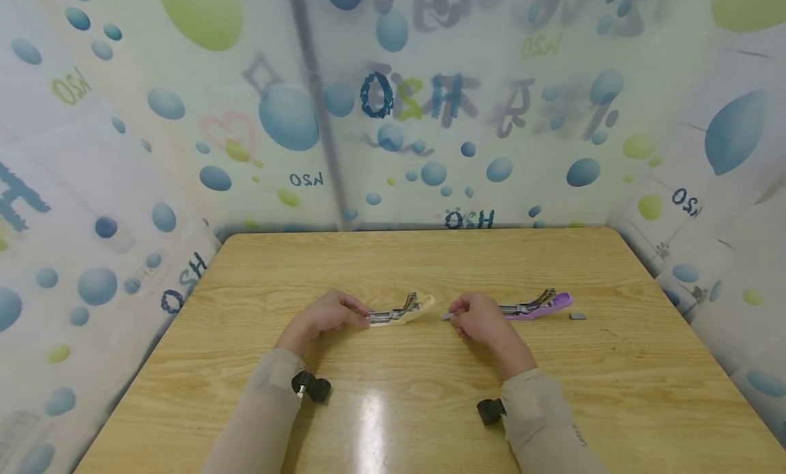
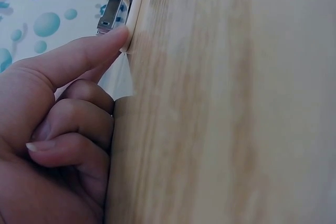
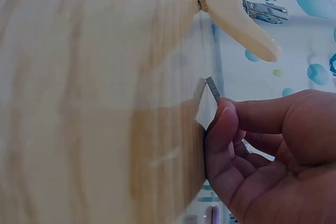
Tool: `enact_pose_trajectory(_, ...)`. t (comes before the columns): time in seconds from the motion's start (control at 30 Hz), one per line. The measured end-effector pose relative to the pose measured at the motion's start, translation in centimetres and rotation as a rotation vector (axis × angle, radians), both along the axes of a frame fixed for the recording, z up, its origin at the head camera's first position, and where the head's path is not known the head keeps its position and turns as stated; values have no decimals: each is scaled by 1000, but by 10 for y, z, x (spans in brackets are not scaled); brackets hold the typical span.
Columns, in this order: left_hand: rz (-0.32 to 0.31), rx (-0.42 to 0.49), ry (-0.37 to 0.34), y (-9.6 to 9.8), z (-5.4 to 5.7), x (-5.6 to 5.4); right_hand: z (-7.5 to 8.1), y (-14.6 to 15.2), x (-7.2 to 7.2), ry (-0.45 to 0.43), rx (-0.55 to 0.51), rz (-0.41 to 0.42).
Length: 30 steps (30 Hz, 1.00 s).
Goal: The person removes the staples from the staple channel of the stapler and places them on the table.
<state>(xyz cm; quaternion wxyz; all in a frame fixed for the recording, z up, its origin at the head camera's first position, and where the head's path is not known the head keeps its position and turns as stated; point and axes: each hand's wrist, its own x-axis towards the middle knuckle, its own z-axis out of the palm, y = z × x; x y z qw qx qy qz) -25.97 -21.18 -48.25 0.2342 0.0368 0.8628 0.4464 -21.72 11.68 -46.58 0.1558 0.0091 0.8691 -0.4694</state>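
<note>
My left hand (image 1: 328, 315) pinches the near-left end of a cream stapler (image 1: 402, 317) between thumb and forefinger. In the left wrist view the other fingers are curled in below the stapler's metal channel (image 2: 113, 6). The stapler lies opened out on the table, its cream cover tilted up to the right. My right hand (image 1: 485, 318) holds a short grey strip of staples (image 3: 212, 88) between thumb and fingertip, one end sticking out toward the cream stapler. Just behind the right hand lies a purple stapler (image 1: 560, 301), also opened out, its left end hidden by that hand.
A second small grey strip of staples (image 1: 577, 316) lies on the wooden table (image 1: 399, 262), right of the purple stapler. Curtains (image 1: 430, 187) printed with blue and green drops hang around the table's far and side edges. Small dark marks show on the tabletop at the right.
</note>
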Motion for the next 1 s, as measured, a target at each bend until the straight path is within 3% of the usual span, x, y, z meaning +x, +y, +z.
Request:
enact_pose_trajectory(0.3, -10, 0, 14, 3, -3, -1, 0, 1, -1, 9, 63, 3)
enact_pose_trajectory(0.6, -21, 5, 6, 1, -4, -2, 7, 5, 3, 3, 9, 15)
enact_pose_trajectory(0.8, -24, 24, -1, -1, -6, -2, 43, 28, 2, 91, 9, 60)
enact_pose_trajectory(1.0, -81, 12, 81, -5, -11, -3, 87, 77, 1, 244, 251, 128)
